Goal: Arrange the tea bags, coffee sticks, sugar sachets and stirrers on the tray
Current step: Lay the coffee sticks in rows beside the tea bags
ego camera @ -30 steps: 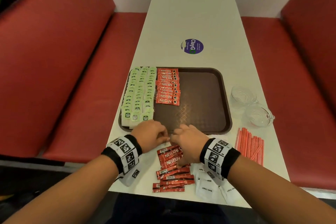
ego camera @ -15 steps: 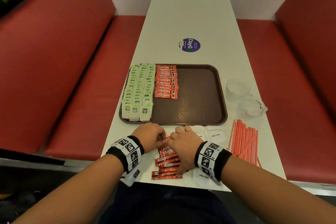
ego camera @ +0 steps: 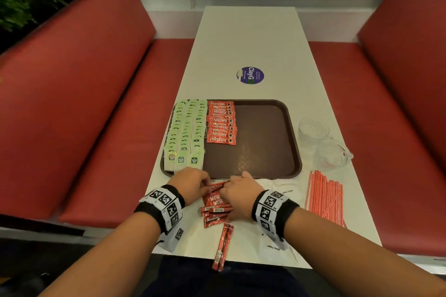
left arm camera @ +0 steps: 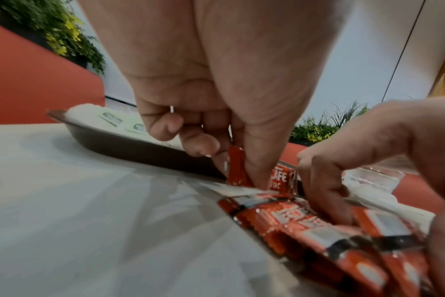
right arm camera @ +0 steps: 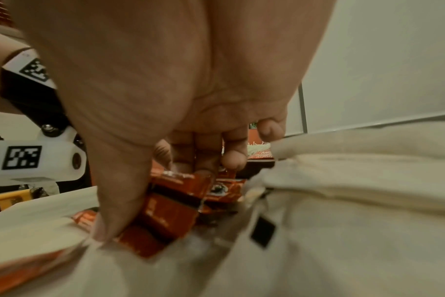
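My left hand [ego camera: 193, 183] pinches one glossy red foil stick [left arm camera: 238, 166]; my right hand [ego camera: 239, 194] clasps the crinkled pile [ego camera: 212, 201] on the smooth white table [ego camera: 251, 38], between padded red benches [ego camera: 72, 103].

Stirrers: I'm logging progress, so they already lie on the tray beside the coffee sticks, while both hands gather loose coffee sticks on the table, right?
No. The head view shows the stirrers on the table, right of the tray, not on it. Left hand and right hand do gather loose coffee sticks there.
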Demonstrator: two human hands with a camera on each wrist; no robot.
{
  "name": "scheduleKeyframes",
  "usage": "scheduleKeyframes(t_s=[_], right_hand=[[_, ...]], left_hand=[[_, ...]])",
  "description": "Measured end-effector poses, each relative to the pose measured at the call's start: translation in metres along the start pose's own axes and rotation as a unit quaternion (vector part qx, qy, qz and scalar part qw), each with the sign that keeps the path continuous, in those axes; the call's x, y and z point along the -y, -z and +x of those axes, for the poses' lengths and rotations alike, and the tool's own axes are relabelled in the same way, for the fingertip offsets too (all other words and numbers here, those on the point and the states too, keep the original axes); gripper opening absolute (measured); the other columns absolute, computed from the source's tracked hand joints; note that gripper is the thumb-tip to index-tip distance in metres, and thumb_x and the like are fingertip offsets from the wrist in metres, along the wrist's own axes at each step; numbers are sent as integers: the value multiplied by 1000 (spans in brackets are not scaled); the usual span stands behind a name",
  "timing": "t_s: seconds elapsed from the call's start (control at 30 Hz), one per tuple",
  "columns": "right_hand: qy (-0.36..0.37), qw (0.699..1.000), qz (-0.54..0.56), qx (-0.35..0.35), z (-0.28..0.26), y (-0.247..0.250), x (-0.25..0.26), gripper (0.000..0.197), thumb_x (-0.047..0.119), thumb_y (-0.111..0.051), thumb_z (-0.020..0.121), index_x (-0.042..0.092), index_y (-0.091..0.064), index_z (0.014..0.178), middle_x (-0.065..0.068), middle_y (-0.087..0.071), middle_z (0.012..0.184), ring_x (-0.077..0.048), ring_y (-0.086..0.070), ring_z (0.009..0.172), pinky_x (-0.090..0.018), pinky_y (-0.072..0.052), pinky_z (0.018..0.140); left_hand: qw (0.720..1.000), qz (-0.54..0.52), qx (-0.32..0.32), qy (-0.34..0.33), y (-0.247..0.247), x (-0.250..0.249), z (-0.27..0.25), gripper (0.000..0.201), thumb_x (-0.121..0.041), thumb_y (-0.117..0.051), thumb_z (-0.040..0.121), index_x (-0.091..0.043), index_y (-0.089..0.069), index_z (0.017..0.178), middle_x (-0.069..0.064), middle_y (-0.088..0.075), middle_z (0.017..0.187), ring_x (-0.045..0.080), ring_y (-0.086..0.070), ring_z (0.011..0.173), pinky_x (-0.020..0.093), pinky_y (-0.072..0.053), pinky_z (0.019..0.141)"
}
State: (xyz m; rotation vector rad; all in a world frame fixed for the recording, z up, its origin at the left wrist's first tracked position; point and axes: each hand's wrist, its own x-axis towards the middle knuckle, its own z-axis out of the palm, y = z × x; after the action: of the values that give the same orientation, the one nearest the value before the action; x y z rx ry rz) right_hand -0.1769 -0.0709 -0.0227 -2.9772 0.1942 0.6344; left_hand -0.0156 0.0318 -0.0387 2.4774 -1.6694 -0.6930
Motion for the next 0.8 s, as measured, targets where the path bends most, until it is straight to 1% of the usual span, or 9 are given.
scheduleKeyframes(t_s=[0.1, 0.2, 0.27, 0.37, 0.5, 0.57, 0.63, 0.7, 0.8], right_hand=[[-6, 1000, 9, 7, 5, 3, -4, 34, 49, -67, 86, 22, -61, 107, -1, -66, 109, -23, -54, 108, -47, -35, 99], [-13, 1000, 20, 16, 8, 6, -9, 22, 44, -65, 90, 24, -58, 96, 0, -66, 100, -23, -55, 103, -47, -34, 101], [-14, 999, 35, 13, 9, 8, -13, 20, 44, -62, 93, 24, -56, 93, 0, -66, 97, -23, -56, 101, -46, -35, 101], [-16, 997, 74, -13, 6, 13, -21, 21, 42, -53, 99, 23, -56, 106, -3, -66, 103, -24, -56, 102, -44, -36, 100], [-31, 990, 130, -50, 0, 21, -38, 12, 35, -46, 102, 24, -42, 103, -5, -66, 100, -27, -59, 96, -43, -38, 98], [-48, 985, 157, -52, -3, 24, -47, 13, 32, -44, 103, 23, -35, 100, -6, -66, 99, -29, -60, 92, -42, -38, 93], [-63, 978, 190, -57, -5, 26, -57, 11, 27, -43, 103, 21, -34, 99, -7, -65, 98, -29, -60, 87, -38, -40, 81], [-75, 968, 228, -69, -8, 28, -66, 11, 23, -47, 101, 19, -36, 99, -7, -63, 96, -28, -59, 84, -36, -43, 73], [-89, 960, 251, -92, -9, 29, -75, 15, 30, -52, 99, 20, -41, 99, -1, -58, 95, -22, -57, 81, -36, -46, 72]], left_hand=[[999, -29, -11, 14, 4, 6, 0, 6, -36, -69, 88, -32, -66, 88, -14, -65, 85, 7, -59, 80, 25, -46, 73], [997, -65, -24, 28, 6, 11, 1, 9, -36, -71, 87, -33, -64, 83, -15, -62, 77, 6, -58, 75, 24, -44, 69], [996, -82, -29, 36, 9, 13, 3, 7, -36, -72, 87, -32, -66, 86, -15, -62, 75, 5, -58, 75, 24, -46, 71], [994, -101, -33, 37, 13, 15, 10, 2, -34, -70, 90, -32, -69, 90, -16, -64, 78, 7, -60, 79, 23, -45, 73], [994, -85, -56, 29, 24, 13, 29, 14, -34, -60, 97, -29, -73, 99, -12, -66, 80, 8, -60, 77, 27, -47, 72], [994, -56, -89, 20, 30, 11, 46, 21, -36, -56, 99, -27, -74, 102, -9, -65, 81, 13, -59, 78, 31, -49, 73], [993, -22, -111, 18, 35, 10, 65, 24, -36, -54, 100, -25, -74, 108, -6, -66, 89, 17, -59, 84, 32, -48, 76], [994, 12, -100, 28, 37, 9, 84, 24, -37, -55, 99, -27, -73, 112, -4, -70, 100, 19, -62, 91, 35, -51, 84], [996, 42, -62, 56, 37, 6, 106, 16, -39, -61, 95, -34, -71, 107, -7, -72, 100, 18, -65, 96, 37, -50, 93]])
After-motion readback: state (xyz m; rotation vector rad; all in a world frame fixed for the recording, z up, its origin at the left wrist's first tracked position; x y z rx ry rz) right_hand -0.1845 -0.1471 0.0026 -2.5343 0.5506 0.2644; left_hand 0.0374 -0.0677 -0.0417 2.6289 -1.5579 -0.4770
